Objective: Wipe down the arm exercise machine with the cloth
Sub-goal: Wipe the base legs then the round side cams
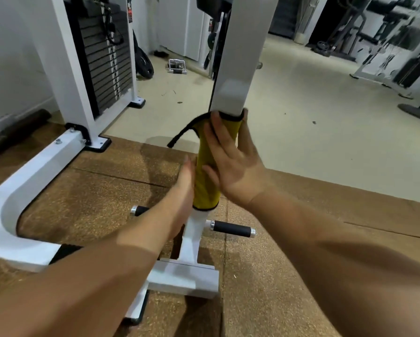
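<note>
Head view, wiping in progress. The yellow cloth, edged in black, is wrapped around the lower part of the white upright of the arm exercise machine, with one black-trimmed corner hanging free to the left. The right hand clasps the cloth against the upright, its fingers laid across the near face and its thumb hooked round the far side. The left hand, seen edge-on, lies flat against the left side of the cloth with its fingers extended, pressing but not curling.

Progress, as a judgement: the work is somewhere in its middle. The upright is being treated. Nothing shows which stretch of it, if any, is already done. The black hand grips below the cloth, the cross foot, the curved white base rail and the frame around the weight stack are not in contact with the cloth and probably remain.

Surface and room: the machine stands on brown speckled rubber matting, which gives way to a pale floor bearing a few dark specks. A loose cable handle lies on that floor. A weight plate leans beside the stack. Further dark equipment at far right is too blurred to identify.
</note>
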